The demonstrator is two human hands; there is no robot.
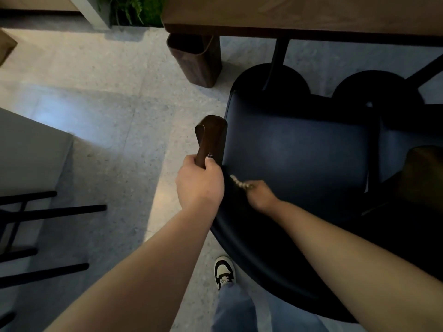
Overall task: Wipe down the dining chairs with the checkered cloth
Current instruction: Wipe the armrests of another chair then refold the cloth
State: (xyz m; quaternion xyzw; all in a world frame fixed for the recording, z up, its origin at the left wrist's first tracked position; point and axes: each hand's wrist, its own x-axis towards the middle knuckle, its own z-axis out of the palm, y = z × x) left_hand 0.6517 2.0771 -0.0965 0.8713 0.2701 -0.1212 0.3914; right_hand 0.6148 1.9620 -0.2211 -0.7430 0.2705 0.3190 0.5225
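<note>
Dining chair (297, 149): dark blue padded seat, standing pushed toward the desk (287, 17). Left hand (200, 182): fingers curling tightly round the chair's brown wooden armrest (211, 137). Right hand (260, 195): gripping the bunched checkered cloth (239, 183), pressing it where seat and backrest are meeting, just beside the left hand.

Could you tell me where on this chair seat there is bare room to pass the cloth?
The seat is bare from the wooden armrest across to its right edge. It is crowded only at the near-left corner, where the right hand holds the cloth beside the left hand.
</note>
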